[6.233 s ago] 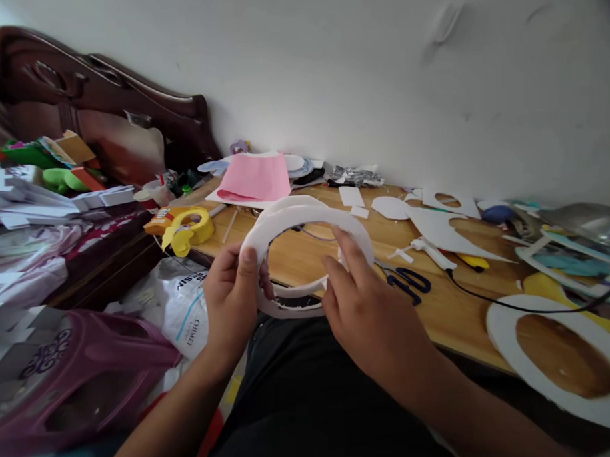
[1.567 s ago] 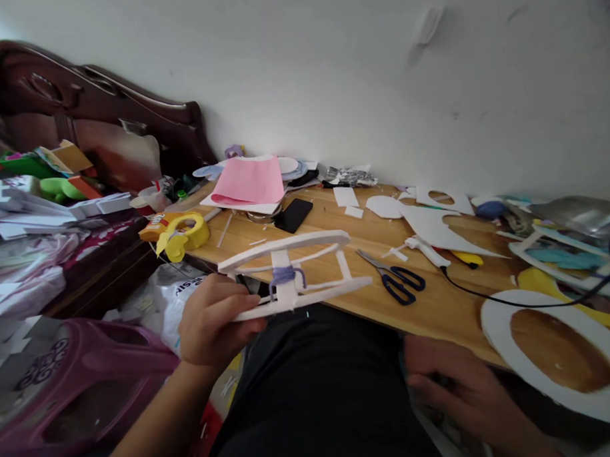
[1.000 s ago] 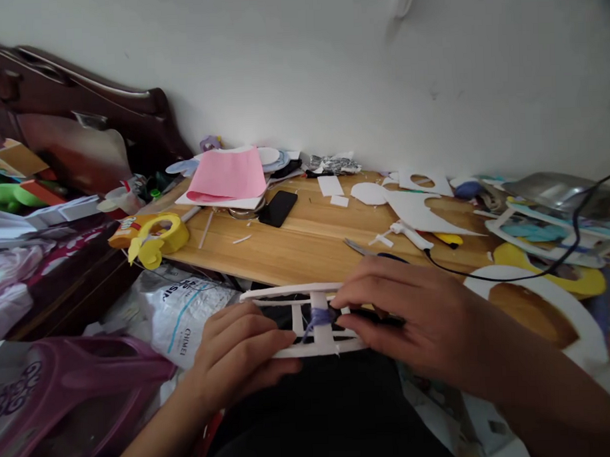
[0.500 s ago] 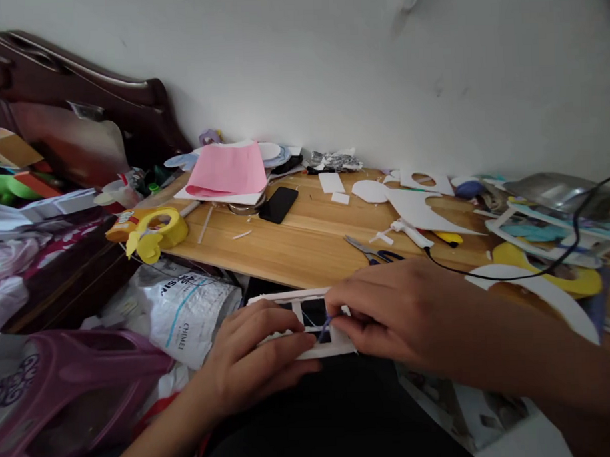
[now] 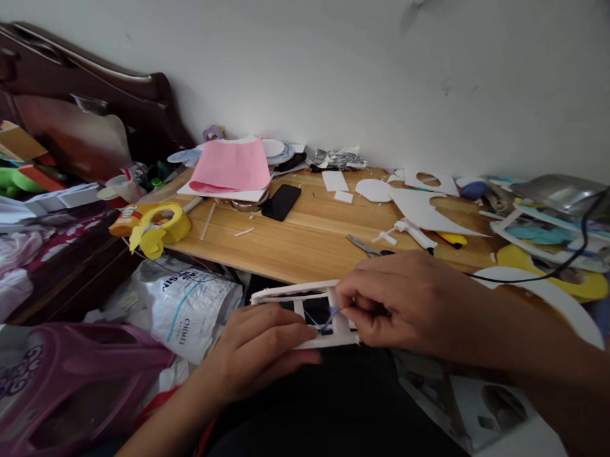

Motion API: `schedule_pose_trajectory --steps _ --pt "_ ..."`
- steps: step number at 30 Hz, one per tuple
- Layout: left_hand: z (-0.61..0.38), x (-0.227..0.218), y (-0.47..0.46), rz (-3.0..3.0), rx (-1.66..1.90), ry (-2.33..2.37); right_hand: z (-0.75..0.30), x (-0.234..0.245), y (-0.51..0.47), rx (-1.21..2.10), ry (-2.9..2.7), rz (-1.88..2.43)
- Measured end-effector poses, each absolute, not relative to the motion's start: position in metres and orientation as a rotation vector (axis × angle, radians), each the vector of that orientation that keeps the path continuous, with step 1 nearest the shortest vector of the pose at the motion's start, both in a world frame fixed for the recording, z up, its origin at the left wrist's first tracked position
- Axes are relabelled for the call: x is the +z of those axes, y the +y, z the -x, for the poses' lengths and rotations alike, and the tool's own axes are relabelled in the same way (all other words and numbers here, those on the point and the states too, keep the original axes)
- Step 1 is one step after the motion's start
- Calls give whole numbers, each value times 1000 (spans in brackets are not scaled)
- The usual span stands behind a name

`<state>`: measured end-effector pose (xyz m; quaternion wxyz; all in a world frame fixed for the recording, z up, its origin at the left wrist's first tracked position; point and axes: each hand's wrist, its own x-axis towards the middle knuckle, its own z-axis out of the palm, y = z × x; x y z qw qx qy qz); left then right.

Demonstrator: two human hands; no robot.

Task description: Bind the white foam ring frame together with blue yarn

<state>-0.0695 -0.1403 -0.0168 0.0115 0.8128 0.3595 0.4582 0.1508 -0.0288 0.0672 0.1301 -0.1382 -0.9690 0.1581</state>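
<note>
A small white frame with crossbars [image 5: 300, 293] lies over my lap, just in front of the table edge. My left hand [image 5: 269, 340] grips its left and near side, fingers lying across the bars. A thin purple strip [image 5: 330, 316] runs through the frame's opening and bends over the right crossbar. My right hand [image 5: 395, 302] pinches at the right end of the frame, thumb and forefinger closed where the strip ends. Those fingertips partly hide what they hold.
On the wooden table [image 5: 305, 238] lie scissors [image 5: 366, 246], a white glue gun [image 5: 416, 234], a black phone [image 5: 281, 202], pink paper [image 5: 230, 166] and white cut-outs [image 5: 424, 207]. A black cable [image 5: 582, 225] crosses the right side. Yellow tape [image 5: 172, 223] sits at the left edge.
The purple strip now bends over the right crossbar, where before it slanted lower in the opening. My right hand has shifted slightly right, showing more of that crossbar.
</note>
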Motion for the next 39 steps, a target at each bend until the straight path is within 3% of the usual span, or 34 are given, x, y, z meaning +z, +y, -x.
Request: schedule_pose_trajectory --steps 6,27,39 --pt "71 -19 -134 -2470 1460 1058 -160 60 -17 560 -2898 392" --pt "70 -26 -131 -2339 1526 1121 -131 82 -10 321 -3090 465" --pt "73 -27 -128 -2373 1541 1165 -143 78 3 506 -3078 495"
